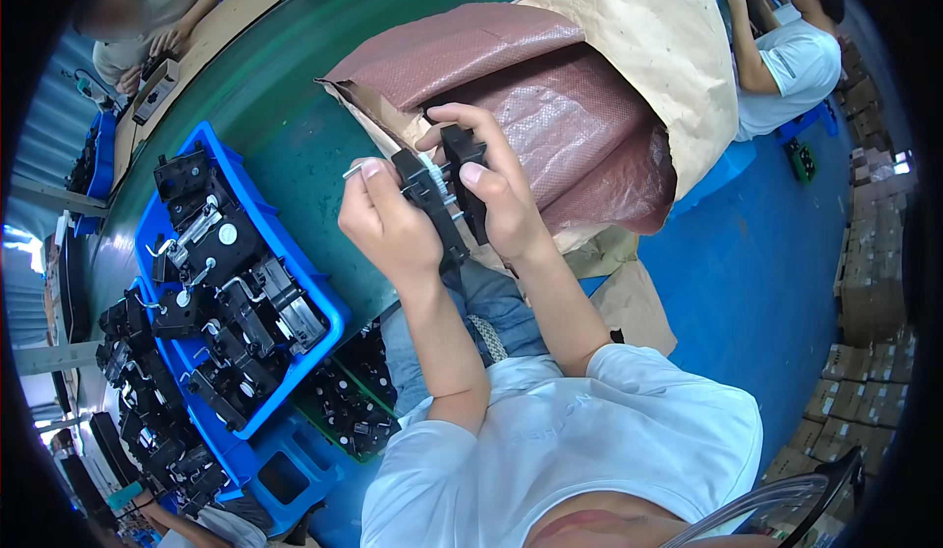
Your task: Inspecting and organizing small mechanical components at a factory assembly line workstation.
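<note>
Both hands grip a black plastic gear mechanism [424, 192] in front of my body, above my lap. Pale gear-like parts and thin pins show in the gap between its two black sides. My left hand [395, 239] is closed on the left side, and a short metal rod end [354, 170] sticks out by its thumb and finger. My right hand [509, 204] is wrapped round the right side, thumb pressed on its face. Whether the two sides are joined, I cannot tell. Several similar black mechanisms with bent metal rods lie in the blue bin [329, 298] to my left.
A large brown woven sack with a paper layer [629, 47] lies beyond my hands on the green table [324, 32]. A green crate [339, 430] of black parts and a blue stool [285, 474] stand below the bin. Other people [791, 62] work nearby. Cartons [869, 283] are stacked far right.
</note>
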A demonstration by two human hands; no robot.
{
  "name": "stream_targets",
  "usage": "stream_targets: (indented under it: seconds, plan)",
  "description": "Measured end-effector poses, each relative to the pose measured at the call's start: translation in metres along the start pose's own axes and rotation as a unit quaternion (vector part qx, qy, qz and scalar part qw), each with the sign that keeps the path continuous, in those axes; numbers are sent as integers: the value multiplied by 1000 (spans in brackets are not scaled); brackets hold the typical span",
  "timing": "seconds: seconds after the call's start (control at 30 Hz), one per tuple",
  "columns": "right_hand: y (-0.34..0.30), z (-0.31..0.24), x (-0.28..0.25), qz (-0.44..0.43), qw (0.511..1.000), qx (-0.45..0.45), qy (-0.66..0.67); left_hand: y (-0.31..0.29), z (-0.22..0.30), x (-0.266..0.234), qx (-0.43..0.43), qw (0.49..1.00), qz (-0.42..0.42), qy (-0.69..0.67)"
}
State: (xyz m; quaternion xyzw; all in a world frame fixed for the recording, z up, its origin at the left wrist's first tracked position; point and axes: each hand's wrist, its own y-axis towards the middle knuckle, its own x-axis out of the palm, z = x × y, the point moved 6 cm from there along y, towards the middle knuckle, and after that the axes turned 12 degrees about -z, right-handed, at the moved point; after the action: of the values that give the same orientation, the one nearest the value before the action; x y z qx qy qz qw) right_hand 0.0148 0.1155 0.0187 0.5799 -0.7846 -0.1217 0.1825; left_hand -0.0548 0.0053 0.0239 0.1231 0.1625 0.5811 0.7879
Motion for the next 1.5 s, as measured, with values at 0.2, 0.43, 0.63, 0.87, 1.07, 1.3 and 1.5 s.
stream_targets:
  seconds: [0.2, 0.43, 0.63, 0.87, 1.07, 1.3, 1.5]
  plan:
    - [4, 3, -1, 5, 1000, 9, 21, 0, 2, 5, 1, 1000, -8, -1]
    - [6, 9, -3, -2, 999, -11, 52, 1, -4, 6, -9, 999, -20, -35]
    - [5, 11, -2, -3, 996, -29, 89, 1, -6, 6, -17, 999, -17, -38]
    - [6, 10, -4, 3, 999, -14, 50, 1, 1, 10, -1, 1000, -26, -11]
    - [6, 13, -6, -2, 1000, 13, 11, -1, 5, 16, -1, 999, -34, -1]
    - [4, 12, 3, 0, 999, -24, 28, -1, 1, 14, -10, 999, -37, -18]
    - [1, 26, 9, -17, 989, 19, 144, -11, 14, 5, 16, 996, -31, 81]
